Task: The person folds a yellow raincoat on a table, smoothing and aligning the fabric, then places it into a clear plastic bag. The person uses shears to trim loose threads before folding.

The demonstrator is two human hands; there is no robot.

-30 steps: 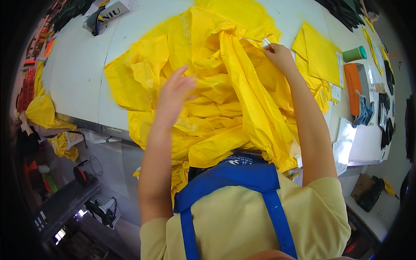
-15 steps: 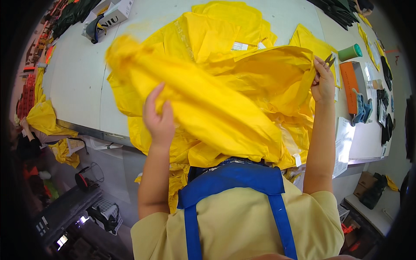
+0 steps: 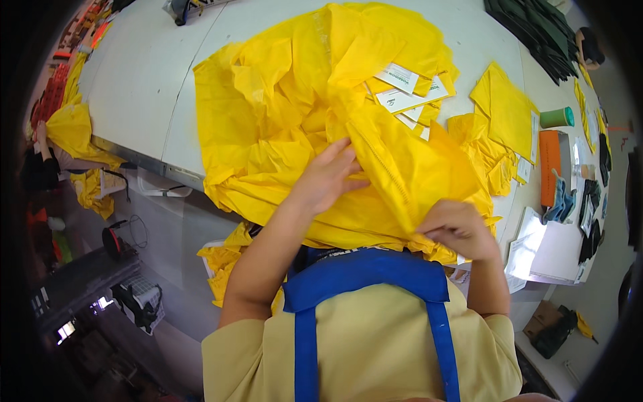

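Observation:
A large crumpled yellow garment (image 3: 261, 127) is spread over the table edge in front of me. A ridged strip, like a zipper (image 3: 382, 161), runs down its folded flap. My left hand (image 3: 328, 179) rests on the cloth beside this strip, fingers stretched and slightly apart. At the strip's lower end, my right hand (image 3: 459, 229) is closed on the garment's edge, its fingertips pinched together. Whether anything else is in that hand is hidden. White printed labels (image 3: 408, 97) lie on yellow pieces just beyond the flap.
Folded yellow pieces (image 3: 506, 114) lie to the right, near a green thread spool (image 3: 557, 117) and an orange box (image 3: 550, 167). Dark folded material (image 3: 529, 33) is at the far right. Another person's hand (image 3: 41, 137) shows at the left edge, by yellow cloth.
The raised, blurred part of the garment has come down flat. My left hand has moved right onto the cloth; my right hand has come down and inward. Scissors seen by my right hand no longer show.

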